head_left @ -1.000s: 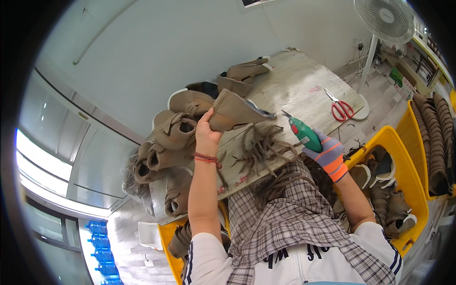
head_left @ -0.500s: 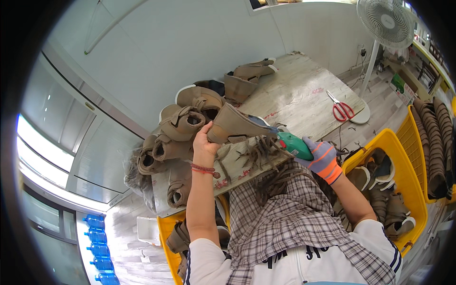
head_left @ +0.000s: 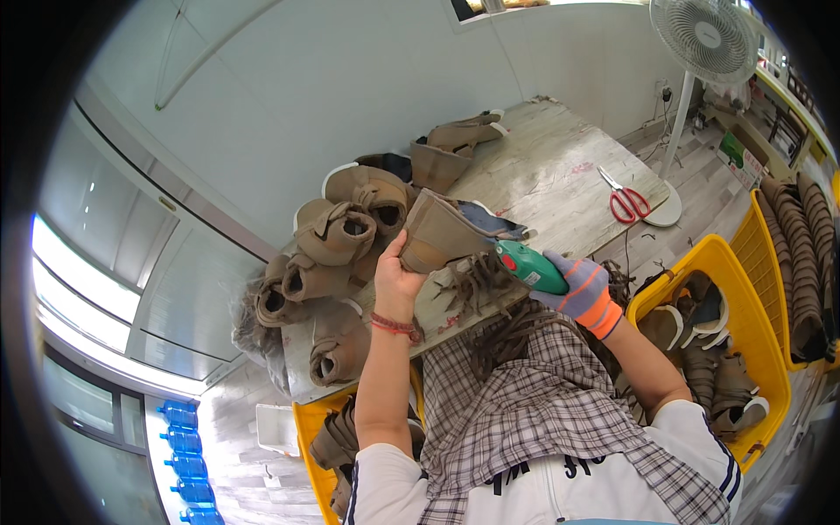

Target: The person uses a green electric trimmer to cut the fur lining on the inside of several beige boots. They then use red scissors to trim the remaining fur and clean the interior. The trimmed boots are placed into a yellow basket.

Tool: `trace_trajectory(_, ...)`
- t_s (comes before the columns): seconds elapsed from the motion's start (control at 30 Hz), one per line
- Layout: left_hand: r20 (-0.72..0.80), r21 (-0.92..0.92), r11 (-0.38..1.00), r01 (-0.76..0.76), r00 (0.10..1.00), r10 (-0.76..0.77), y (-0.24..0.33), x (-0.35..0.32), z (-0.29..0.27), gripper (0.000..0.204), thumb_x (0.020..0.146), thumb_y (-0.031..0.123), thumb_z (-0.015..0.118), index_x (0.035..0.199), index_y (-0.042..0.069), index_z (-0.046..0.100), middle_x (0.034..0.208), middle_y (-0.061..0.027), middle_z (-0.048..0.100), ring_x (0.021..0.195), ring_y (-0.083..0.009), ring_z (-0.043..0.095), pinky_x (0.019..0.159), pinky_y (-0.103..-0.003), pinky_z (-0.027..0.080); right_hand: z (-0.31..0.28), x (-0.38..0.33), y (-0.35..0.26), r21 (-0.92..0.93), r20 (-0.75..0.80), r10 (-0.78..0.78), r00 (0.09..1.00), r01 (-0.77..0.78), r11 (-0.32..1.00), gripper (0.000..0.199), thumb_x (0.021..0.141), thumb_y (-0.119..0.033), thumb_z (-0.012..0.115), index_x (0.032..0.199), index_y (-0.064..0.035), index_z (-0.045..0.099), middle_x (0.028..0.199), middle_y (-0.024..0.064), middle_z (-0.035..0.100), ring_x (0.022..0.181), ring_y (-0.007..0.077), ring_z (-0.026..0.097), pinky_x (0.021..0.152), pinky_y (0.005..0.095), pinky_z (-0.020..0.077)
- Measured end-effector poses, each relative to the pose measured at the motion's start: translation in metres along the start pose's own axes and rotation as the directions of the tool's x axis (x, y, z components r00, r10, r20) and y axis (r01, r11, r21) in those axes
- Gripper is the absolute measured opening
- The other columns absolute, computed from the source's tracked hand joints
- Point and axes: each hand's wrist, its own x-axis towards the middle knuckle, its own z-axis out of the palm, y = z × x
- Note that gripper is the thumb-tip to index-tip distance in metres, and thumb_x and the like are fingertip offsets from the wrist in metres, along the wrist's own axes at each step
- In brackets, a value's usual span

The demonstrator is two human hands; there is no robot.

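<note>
My bare left hand (head_left: 400,273), a red bracelet at its wrist, grips a brown shoe upper (head_left: 440,233) by its side and holds it above the table edge. The upper's dark blue lining shows toward the right. My right hand (head_left: 579,290), in a grey and orange glove, is wrapped round a green handheld power cutter (head_left: 530,267). The cutter's head lies just below and beside the upper's right end; whether they touch I cannot tell. Brown trimmed strips (head_left: 479,280) lie in a heap beneath, and more hang over my checked apron (head_left: 516,394).
Several brown shoe uppers (head_left: 336,233) are piled along the table's left side. Red-handled scissors (head_left: 628,203) lie near the right corner of the worn table (head_left: 560,166). Yellow baskets (head_left: 770,367) of uppers stand right and below left. A white fan (head_left: 704,37) stands behind.
The cutter has drawn back down and slightly left, away from the upper's edge. My left hand has shifted right and turned the upper, so more of its blue lining shows.
</note>
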Motion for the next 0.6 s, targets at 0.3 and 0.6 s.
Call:
trace_trajectory(0.3, 0.203, 0.071, 0.982, -0.178, 0.966, 0.16, -0.022, -0.018, 0.012, 0.042, 0.091, 0.009, 0.05, 0.131, 0.003, 0.041, 0.135, -0.0122, 0.044, 0.124, -0.029, 0.041, 0.106, -0.046, 0.031, 0.0, 0.014, -0.015, 0.208, 0.144, 0.287, 0.947, -0.312, 0.927, 0.059, 0.062, -0.038, 0.079, 0.11, -0.008, 0.062, 0.08, 0.0122, 0.066, 0.068, 0.0262, 0.065, 0.062, 0.0316, 0.0518)
trace_trajectory(0.6, 0.296, 0.269, 0.898, -0.347, 0.917, 0.266, -0.037, -0.033, 0.016, 0.043, 0.089, 0.002, 0.052, 0.131, 0.005, 0.042, 0.132, -0.0086, 0.047, 0.121, -0.0255, 0.044, 0.104, -0.044, 0.035, 0.01, 0.019, -0.019, 0.265, 0.136, 0.332, 0.933, -0.357, 0.896, 0.057, 0.063, -0.037, 0.078, 0.111, -0.0107, 0.062, 0.081, 0.0092, 0.067, 0.069, 0.0228, 0.066, 0.063, 0.0298, 0.0519)
